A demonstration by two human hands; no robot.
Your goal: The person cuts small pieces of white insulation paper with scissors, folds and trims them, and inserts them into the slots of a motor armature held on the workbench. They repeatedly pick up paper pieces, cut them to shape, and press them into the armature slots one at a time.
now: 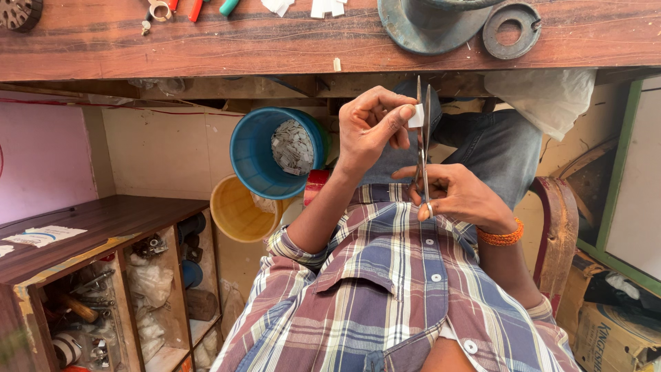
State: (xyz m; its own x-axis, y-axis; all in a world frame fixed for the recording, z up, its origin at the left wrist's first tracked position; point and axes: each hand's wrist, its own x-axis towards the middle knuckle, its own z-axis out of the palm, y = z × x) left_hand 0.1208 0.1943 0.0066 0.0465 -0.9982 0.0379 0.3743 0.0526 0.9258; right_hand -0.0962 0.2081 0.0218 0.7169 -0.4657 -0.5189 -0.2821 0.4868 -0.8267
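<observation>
Plaid shirt (385,296) fills the lower middle of the frame, nearest the camera, with its buttons and a chest pocket showing. Just beyond it, right of centre, the right hand (458,196) is curled closed through the handles of a pair of scissors (423,148), an orange bracelet (501,236) on its wrist. The blades run upward in the frame and stand slightly parted. Above and left of that hand, the left hand (368,127) pinches a small white paper piece (416,116) between thumb and forefinger — the piece sits right against the blades, at centre frame, while the other fingers fold loosely. Behind both hands lie the person's jeans (496,151).

Left of the hands, a blue bucket (258,162) holds a heap of small white cut pieces, and a yellow bucket (231,210) sits just beside it, lower in the frame. At lower left, a wooden shelf unit (103,227) holds tools, bags and oddments in its compartments, with papers on top.

Farthest off — along the top edge — a wooden workbench (275,41) carries a grey metal housing (430,24), a flat grey ring (511,29) touching it at upper right, and a few white paper slips (327,7). A white cloth (544,96) hangs beneath the bench at upper right.
</observation>
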